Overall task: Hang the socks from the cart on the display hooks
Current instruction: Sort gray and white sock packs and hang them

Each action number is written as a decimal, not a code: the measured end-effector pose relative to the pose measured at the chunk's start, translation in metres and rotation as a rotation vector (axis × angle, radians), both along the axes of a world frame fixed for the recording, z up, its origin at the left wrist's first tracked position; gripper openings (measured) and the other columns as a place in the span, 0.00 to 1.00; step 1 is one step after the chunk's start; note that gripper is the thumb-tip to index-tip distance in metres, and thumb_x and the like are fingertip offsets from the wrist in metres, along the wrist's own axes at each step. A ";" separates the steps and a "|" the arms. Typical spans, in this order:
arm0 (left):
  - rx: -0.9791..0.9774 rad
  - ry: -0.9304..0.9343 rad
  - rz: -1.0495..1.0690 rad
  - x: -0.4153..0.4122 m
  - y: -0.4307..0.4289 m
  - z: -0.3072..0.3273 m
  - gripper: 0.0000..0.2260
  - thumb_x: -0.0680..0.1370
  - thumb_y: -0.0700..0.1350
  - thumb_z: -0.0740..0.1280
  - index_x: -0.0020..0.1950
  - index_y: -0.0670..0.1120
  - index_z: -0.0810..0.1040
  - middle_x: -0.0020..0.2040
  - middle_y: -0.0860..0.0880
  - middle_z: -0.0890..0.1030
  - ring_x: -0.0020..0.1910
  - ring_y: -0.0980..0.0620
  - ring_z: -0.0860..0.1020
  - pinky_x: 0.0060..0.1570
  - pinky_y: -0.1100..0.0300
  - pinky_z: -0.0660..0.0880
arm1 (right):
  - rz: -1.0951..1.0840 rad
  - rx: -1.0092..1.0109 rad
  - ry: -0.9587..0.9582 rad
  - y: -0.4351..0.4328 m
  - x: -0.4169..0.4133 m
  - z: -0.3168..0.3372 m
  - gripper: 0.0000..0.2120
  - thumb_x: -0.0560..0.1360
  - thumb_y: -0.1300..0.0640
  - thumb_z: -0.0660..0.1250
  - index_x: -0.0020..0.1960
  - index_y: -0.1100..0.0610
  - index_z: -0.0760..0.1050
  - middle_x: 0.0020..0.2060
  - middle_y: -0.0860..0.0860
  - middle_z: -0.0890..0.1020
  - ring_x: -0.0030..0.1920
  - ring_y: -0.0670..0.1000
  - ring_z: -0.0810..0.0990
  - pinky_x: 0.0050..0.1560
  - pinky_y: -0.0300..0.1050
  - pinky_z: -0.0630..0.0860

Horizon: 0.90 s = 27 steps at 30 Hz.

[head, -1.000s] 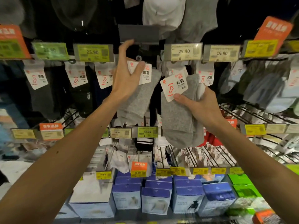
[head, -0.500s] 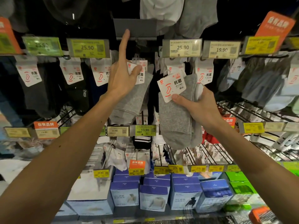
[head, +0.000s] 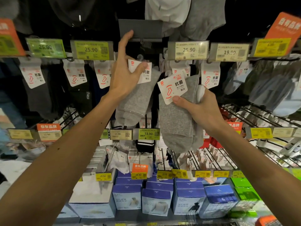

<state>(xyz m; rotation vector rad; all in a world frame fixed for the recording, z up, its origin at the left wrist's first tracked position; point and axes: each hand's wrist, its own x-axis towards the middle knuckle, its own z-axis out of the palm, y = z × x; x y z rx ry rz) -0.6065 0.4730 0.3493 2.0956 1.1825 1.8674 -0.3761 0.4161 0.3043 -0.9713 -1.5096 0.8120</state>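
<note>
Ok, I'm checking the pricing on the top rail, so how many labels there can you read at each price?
25.90 labels: 3
19.90 label: 1
Total readable: 4
The other labels on that rail are too blurred to read.
</note>
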 end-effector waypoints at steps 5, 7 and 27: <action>0.042 0.066 0.043 0.001 0.010 -0.006 0.37 0.77 0.37 0.70 0.80 0.43 0.54 0.67 0.60 0.70 0.43 0.64 0.78 0.52 0.70 0.75 | -0.002 0.002 -0.018 0.004 -0.005 0.003 0.24 0.67 0.50 0.79 0.59 0.60 0.78 0.53 0.48 0.86 0.52 0.45 0.85 0.50 0.43 0.83; 0.059 0.103 0.077 0.002 0.013 -0.008 0.38 0.77 0.37 0.71 0.81 0.42 0.52 0.71 0.50 0.71 0.46 0.58 0.79 0.54 0.73 0.73 | 0.007 -0.002 -0.003 0.005 -0.007 0.004 0.22 0.69 0.53 0.78 0.59 0.60 0.78 0.53 0.49 0.85 0.52 0.46 0.85 0.50 0.43 0.83; -0.492 -0.432 -0.025 0.037 -0.081 -0.044 0.21 0.79 0.60 0.65 0.67 0.49 0.72 0.55 0.51 0.80 0.53 0.58 0.79 0.55 0.59 0.78 | 0.114 -0.040 0.135 -0.009 -0.033 -0.003 0.19 0.71 0.59 0.76 0.61 0.59 0.78 0.54 0.50 0.86 0.53 0.46 0.85 0.49 0.40 0.81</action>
